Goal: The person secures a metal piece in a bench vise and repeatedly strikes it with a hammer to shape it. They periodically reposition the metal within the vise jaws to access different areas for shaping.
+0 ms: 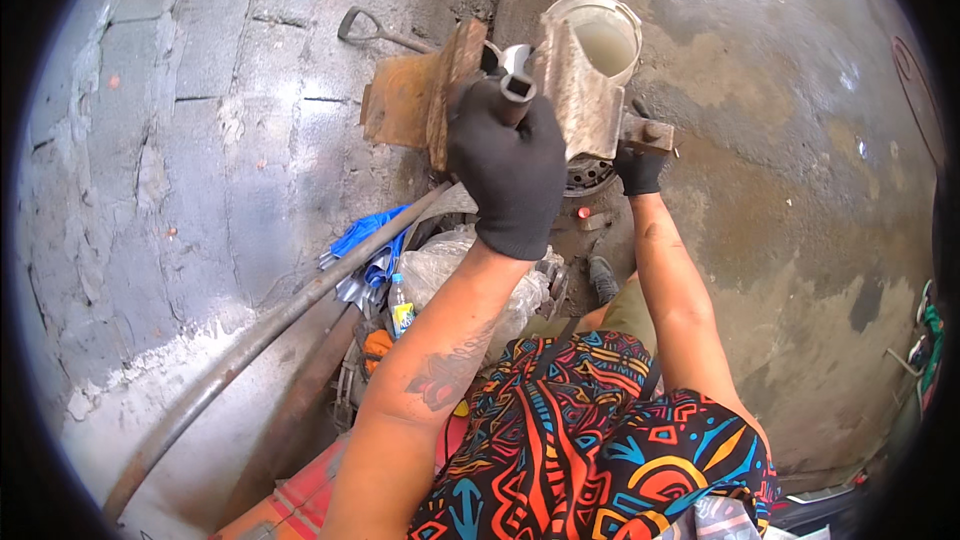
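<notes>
My left hand (508, 165), in a black glove, is closed around an upright metal socket (517, 90) with a square hole in its top end. It is raised in front of a large rusty bench vise (585, 90), hiding part of the gap between the jaws. A pale round metal part (515, 58) shows in that gap, just behind the socket. At the vise's right end, my right hand (638, 170), also gloved, is closed at the vise handle (640, 107) below the screw head (652, 133). That screw head covers most of its fingers.
A white bucket (625, 25) of cloudy liquid stands behind the vise. A D-handled tool (375, 28) lies at the far left. A long metal pipe (270, 325) slants across the left. Near my left forearm are a plastic bottle (401, 308), clear plastic sheeting (440, 265) and blue fabric (375, 235).
</notes>
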Demonstrator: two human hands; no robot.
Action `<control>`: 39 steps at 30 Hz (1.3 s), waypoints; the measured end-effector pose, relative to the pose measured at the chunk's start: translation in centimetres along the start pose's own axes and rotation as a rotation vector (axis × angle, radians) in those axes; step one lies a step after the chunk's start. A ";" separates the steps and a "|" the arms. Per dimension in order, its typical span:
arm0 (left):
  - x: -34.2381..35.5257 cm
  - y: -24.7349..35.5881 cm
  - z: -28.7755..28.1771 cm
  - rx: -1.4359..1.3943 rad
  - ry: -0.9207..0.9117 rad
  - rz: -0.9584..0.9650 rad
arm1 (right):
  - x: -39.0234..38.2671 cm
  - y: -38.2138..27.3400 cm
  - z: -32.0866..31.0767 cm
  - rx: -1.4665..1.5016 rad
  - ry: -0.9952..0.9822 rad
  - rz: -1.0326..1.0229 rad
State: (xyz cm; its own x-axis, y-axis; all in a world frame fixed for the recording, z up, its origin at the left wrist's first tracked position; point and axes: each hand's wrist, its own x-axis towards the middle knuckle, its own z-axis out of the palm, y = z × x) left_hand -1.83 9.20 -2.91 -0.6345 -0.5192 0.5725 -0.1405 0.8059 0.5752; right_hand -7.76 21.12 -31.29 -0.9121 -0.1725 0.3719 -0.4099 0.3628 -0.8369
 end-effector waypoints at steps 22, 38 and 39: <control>-0.1 1.8 -0.5 0.081 -0.049 -0.203 | -2.2 -1.0 -4.9 2.153 -0.103 1.541; -0.7 3.0 -1.1 0.268 -0.090 -0.112 | 2.8 3.7 -2.5 1.012 -0.773 1.691; -0.7 2.9 -1.1 0.271 -0.095 -0.112 | 2.7 4.1 -2.2 1.031 -0.833 1.629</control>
State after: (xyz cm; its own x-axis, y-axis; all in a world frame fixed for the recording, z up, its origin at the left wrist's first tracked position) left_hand -0.97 11.60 -0.93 -0.6700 -0.5906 0.4498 -0.4030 0.7981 0.4478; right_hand -11.92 24.23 -32.87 -0.0158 -0.6772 -0.7356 0.9876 0.1043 -0.1173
